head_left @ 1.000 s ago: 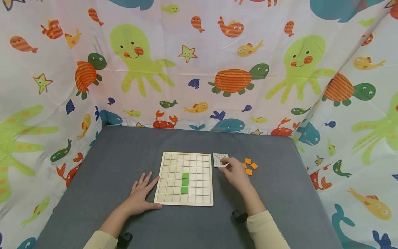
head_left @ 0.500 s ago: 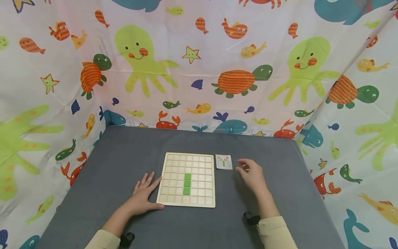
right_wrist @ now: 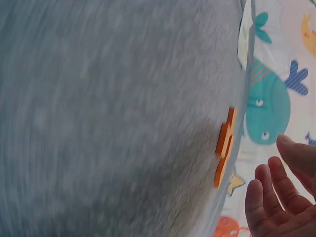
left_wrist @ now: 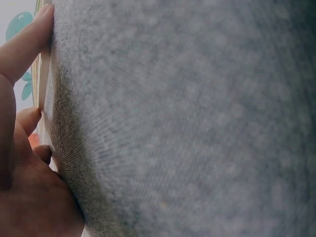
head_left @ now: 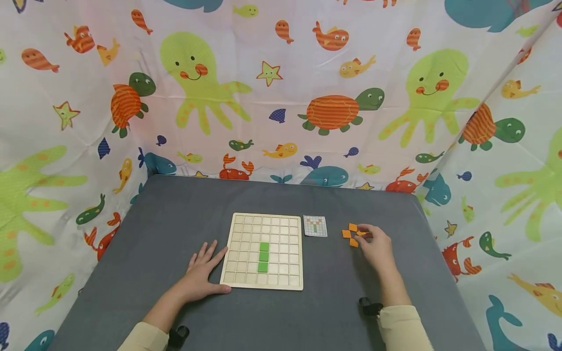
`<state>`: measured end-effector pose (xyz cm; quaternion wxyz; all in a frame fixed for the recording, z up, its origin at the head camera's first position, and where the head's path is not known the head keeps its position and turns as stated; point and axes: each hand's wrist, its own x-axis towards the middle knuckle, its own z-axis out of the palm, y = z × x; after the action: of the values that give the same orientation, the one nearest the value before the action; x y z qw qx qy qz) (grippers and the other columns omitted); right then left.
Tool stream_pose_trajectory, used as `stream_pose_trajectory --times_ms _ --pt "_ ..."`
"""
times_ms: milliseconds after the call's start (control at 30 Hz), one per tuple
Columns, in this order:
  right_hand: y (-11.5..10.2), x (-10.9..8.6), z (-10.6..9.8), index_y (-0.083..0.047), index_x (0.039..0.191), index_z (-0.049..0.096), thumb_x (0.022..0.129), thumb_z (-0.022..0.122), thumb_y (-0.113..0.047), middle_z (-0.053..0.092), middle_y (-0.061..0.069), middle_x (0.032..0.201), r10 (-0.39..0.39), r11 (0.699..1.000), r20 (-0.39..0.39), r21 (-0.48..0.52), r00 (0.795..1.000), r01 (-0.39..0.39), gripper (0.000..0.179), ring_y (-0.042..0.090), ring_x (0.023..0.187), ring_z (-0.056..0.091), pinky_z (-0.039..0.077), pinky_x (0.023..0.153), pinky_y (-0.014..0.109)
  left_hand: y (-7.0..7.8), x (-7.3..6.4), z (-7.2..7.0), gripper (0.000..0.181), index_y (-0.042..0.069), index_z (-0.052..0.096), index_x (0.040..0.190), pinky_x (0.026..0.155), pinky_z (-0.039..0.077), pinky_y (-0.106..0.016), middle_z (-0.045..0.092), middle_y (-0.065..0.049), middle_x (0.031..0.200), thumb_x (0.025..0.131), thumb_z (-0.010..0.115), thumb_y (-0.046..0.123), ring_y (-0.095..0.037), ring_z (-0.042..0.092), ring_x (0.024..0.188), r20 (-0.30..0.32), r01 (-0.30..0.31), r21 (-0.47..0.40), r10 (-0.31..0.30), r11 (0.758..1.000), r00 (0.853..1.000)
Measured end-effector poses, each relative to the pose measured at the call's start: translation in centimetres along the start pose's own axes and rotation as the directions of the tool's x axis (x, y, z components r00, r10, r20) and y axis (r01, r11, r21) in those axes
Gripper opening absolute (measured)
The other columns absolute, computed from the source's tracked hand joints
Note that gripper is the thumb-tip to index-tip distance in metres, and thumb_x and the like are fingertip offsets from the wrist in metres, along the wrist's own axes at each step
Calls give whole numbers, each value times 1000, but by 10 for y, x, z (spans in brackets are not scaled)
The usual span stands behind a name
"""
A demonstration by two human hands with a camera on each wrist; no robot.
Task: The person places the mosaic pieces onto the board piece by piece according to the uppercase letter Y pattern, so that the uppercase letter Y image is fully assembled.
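A pale wooden grid board [head_left: 246, 253] lies on the table with three green square tiles [head_left: 263, 266] in a column near its middle. My left hand [head_left: 203, 275] rests spread at the board's left corner, index fingertip and thumb at its edge; in the left wrist view the fingers [left_wrist: 29, 39] meet the board's side. My right hand [head_left: 377, 247] hovers at the right of a small cluster of orange square tiles [head_left: 346, 234], partly covering one of them. In the right wrist view its fingers [right_wrist: 284, 185] and thumb stand apart with nothing seen between them.
A small printed card [head_left: 315, 226] with a coloured grid pattern lies between the board and the orange tiles. The grey table [head_left: 281, 317] is backed by a curtain [head_left: 281, 97] printed with sea animals. Dark straps [head_left: 371, 307] circle both wrists.
My right hand has moved right from over the card, past the orange tiles to their right side, uncovering card and tiles. The left hand stays at the board.
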<state>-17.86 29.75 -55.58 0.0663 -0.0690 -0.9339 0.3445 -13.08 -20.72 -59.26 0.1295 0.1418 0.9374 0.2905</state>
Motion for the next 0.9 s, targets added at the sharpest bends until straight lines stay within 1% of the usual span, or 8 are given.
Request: stream_pose_trajectory --times_ms 67,200,300,500,700,900 --pt "4 2 -5 -5 130 65 94 72 -10 64 19 127 34 999 8 -10 999 -34 37 37 111 65 55 89 53 0 1 -1 117 19 29 161 117 3 -71 9 -19 169 69 82 68 -47 -2 154 2 1 4 -1 1000 1000" --pt "10 7 -10 -4 136 61 93 71 -7 62 22 130 104 994 49 -24 993 -103 44 39 116 62 53 92 54 0 1 -1 118 20 28 161 117 3 -72 9 -19 169 68 82 68 -47 -2 155 7 2 5 -2 1000 1000" --pt "15 11 -11 -3 139 58 94 72 -9 60 24 134 154 988 95 -30 984 -152 48 40 120 61 54 93 53 -1 1 -1 118 20 28 162 117 3 -71 8 -18 169 68 81 69 -46 -3 155 9 8 8 -8 1000 1000" --pt "25 17 -10 -3 139 58 94 71 -13 59 23 138 225 974 122 -36 967 -223 48 40 121 61 52 96 54 -1 1 -1 119 21 28 162 117 3 -71 8 -18 169 68 81 71 -46 -3 155 12 9 13 -10 1000 1000" --pt "28 21 -7 -1 137 59 94 72 -18 61 23 135 255 967 151 -52 955 -250 48 38 119 61 51 98 54 -1 1 -1 119 20 28 162 117 3 -72 8 -19 169 68 81 70 -47 -3 155 12 11 11 -11 1000 1000" --pt "24 25 -1 1 134 60 93 74 -17 64 23 129 258 965 135 -86 957 -248 46 36 114 62 52 95 53 0 1 -3 118 20 28 162 117 3 -72 8 -19 169 68 81 69 -47 -3 154 16 15 -1 -15 1000 1000"
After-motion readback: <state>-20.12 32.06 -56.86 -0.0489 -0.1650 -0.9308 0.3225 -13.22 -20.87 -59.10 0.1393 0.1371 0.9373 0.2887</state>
